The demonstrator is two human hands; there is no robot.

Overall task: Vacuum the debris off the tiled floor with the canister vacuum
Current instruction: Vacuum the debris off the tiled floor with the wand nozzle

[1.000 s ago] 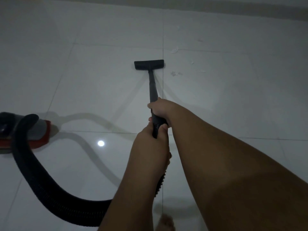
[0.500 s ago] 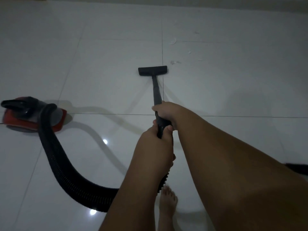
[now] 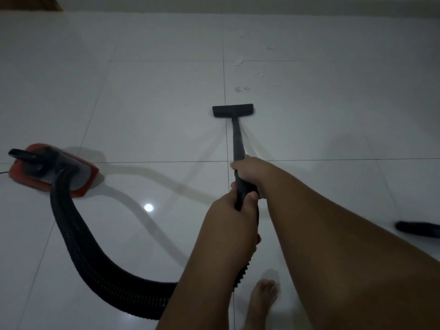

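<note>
Both my hands grip the black vacuum wand [image 3: 238,144]. My right hand [image 3: 250,173] holds it higher up the tube, and my left hand [image 3: 234,215] is closed around the ribbed hose end just behind. The flat black floor nozzle [image 3: 232,110] rests on the white tiled floor [image 3: 142,91], over a grout line. Small pale debris scraps [image 3: 240,88] lie just beyond the nozzle, with more debris [image 3: 238,60] farther out. The red canister vacuum [image 3: 78,175] sits at the left, and its black ribbed hose [image 3: 78,244] curves down and back toward my hands.
My bare foot [image 3: 263,296] stands on the tile below my hands. A dark object [image 3: 416,228] lies on the floor at the right edge. A wall base [image 3: 238,7] runs along the far side. A ceiling light reflection [image 3: 148,207] shines on the tile.
The nozzle has been pulled back toward me, away from the debris. The canister has come further into view at the left, and my foot now shows below.
</note>
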